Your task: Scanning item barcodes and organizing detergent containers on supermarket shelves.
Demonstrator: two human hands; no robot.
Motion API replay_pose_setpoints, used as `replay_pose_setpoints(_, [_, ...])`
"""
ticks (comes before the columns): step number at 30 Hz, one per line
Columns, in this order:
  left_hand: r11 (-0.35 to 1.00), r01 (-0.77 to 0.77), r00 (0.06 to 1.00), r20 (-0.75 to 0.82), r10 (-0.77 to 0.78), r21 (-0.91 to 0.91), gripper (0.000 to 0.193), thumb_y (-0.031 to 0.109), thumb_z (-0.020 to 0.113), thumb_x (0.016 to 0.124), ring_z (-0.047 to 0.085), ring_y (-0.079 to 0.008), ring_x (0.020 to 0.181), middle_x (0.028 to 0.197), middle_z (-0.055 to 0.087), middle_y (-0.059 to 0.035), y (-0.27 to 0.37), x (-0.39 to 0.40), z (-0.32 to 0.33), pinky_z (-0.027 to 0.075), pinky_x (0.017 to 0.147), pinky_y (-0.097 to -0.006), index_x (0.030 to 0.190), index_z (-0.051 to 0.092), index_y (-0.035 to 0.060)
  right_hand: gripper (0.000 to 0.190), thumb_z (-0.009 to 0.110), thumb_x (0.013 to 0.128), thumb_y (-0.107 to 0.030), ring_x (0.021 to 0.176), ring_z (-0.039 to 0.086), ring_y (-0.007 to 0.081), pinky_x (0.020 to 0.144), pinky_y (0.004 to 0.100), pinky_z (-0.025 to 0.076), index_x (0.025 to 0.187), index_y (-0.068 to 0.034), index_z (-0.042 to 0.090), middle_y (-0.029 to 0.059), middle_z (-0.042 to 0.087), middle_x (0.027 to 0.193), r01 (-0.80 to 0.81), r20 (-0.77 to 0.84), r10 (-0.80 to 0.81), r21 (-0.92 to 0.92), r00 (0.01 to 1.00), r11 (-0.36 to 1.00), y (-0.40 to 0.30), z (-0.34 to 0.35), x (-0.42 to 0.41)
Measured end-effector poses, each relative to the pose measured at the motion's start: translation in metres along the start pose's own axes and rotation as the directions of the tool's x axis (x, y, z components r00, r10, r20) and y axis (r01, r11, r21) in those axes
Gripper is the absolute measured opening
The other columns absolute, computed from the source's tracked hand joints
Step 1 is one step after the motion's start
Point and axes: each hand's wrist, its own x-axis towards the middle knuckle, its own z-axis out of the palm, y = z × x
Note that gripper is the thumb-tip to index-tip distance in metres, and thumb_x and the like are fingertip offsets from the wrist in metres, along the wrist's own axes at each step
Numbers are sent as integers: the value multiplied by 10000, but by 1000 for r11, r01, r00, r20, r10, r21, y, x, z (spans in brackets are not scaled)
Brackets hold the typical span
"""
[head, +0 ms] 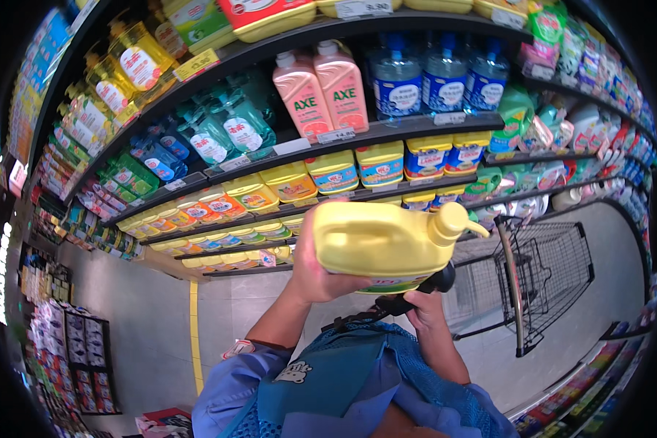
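Observation:
My left hand [320, 274] grips a yellow plastic jug [383, 235] with a yellow pump top [451, 222]. It is tilted on its side, pump pointing right, its printed label turned mostly downward. Just below it, my right hand [426, 311] is closed around a black handheld device [442, 278]; the jug and my fingers hide much of it, so its exact kind is unclear. Beyond the jug, a shelf row holds yellow detergent jugs [331, 172]. On the shelf above stand two pink AXE bottles [320, 96].
A black wire shopping cart [553, 279] stands to the right on the grey tiled floor [241, 323]. Teal pump bottles [246, 128] and blue-capped bottles [397, 82] fill the shelving ahead. A stocked display rack [85, 350] is at left, and low shelves [580, 383] line the lower right.

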Motion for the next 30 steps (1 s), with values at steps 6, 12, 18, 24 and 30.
replay_pose_setpoints(6, [963, -144, 981, -162, 108, -228, 1005, 237, 911, 751, 631, -297, 1198, 1292, 609, -230, 34, -6, 8, 523, 1008, -400, 1515, 318, -36, 810, 809, 746, 63, 1225, 643, 269, 1050, 428, 549, 1477, -26, 473, 130, 629, 1359, -166, 56, 163, 53, 985, 985, 4, -1, -20])
replay_pose_setpoints(12, [994, 76, 997, -37, -73, 76, 415, 114, 761, 819, 704, -293, 1075, 1074, 708, -173, 74, 6, -22, 548, 973, -406, 1179, 617, -35, 824, 800, 735, 97, 1260, 617, 263, 1044, 422, 554, 1480, -31, 471, 121, 602, 1389, -199, 55, 197, 36, 979, 979, 11, -6, -26])
replay_pose_setpoints(18, [873, -143, 943, 332, -23, 467, 463, 190, 771, 786, 718, -273, 927, 1045, 739, -150, 99, 23, -64, 543, 849, -341, 1207, 701, 10, 816, 819, 706, 102, 1277, 586, 233, 1095, 409, 492, 1452, -37, 518, 89, 598, 1385, -118, 35, 121, -85, 992, 989, 14, 6, -16])
replay_pose_setpoints(24, [876, -165, 894, 443, -61, 453, 606, 236, 872, 690, 725, -311, 973, 1150, 740, -149, 95, 31, -113, 560, 842, -393, 1240, 695, 53, 782, 808, 726, 92, 1262, 596, 228, 1104, 404, 480, 1445, -22, 524, 93, 610, 1376, -50, 139, 76, -184, 987, 982, 34, 38, 15])
replay_pose_setpoints(30, [909, 3, 984, 160, -77, 416, 665, 258, 980, 617, 732, -178, 1008, 1129, 758, -101, 86, 34, -171, 568, 875, -311, 1181, 721, 18, 723, 777, 836, 35, 1216, 633, 246, 1016, 401, 542, 1488, -40, 473, 114, 618, 1376, -67, 195, 107, -203, 975, 977, 60, 77, 37])
